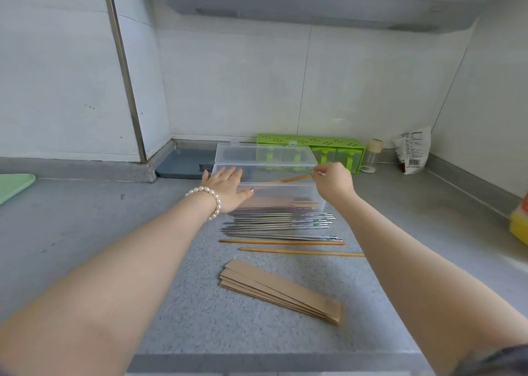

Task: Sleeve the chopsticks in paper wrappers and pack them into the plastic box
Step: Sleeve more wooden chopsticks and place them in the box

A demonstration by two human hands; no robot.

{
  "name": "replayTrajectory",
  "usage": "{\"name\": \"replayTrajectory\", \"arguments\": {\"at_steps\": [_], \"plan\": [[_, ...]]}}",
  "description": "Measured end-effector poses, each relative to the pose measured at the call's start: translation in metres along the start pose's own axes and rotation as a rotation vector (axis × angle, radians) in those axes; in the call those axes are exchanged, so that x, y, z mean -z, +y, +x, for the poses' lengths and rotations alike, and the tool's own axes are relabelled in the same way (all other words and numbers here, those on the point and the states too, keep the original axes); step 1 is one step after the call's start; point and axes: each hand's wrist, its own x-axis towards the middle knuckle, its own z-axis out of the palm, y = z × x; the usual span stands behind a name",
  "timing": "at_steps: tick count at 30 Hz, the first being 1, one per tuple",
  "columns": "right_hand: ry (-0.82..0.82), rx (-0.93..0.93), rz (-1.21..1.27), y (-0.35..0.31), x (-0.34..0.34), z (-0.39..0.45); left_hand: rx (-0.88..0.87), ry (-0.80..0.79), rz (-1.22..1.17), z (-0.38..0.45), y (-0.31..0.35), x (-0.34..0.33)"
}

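My left hand (225, 188) lies flat, fingers spread, against the near-left wall of the clear plastic box (285, 195) while my right hand (333, 179) pinches the end of a paper-sleeved chopstick pair (295, 178) slanting down into it. The sleeved pair looks light and stiff, its paper easily creased, so a fingertip hold at the end seems best. Nearer me lie steel chopsticks (278, 225), two wooden chopsticks (281, 242) and brown paper wrappers (281, 292), still loose on the counter (85, 232).
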Motion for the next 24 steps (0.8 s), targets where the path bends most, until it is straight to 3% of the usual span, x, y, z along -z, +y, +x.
{"name": "replayTrajectory", "arguments": {"at_steps": [2,4,8,10,13,17,24], "plan": [[0.04,0.094,0.046,0.005,0.005,-0.018,0.0,-0.046,-0.012,-0.001,-0.001,0.004],[-0.052,0.206,-0.01,0.004,0.014,-0.042,0.005,-0.047,-0.03,-0.007,0.0,0.008],[-0.695,0.296,-0.199,-0.003,0.035,-0.097,-0.1,0.331,-0.083,-0.034,0.019,0.004],[-0.86,0.307,-0.311,0.0,0.039,-0.113,-0.247,0.404,-0.203,-0.057,0.039,0.001],[-0.92,0.296,-0.404,0.007,0.041,-0.126,-0.389,0.176,-0.369,-0.092,0.069,-0.005],[-0.92,0.307,-0.443,0.012,0.039,-0.134,-0.455,-0.126,-0.355,-0.114,0.089,-0.018],[-0.832,0.24,-0.23,0.018,0.032,-0.135,-0.432,-0.17,-0.372,-0.121,0.1,-0.021]]}}
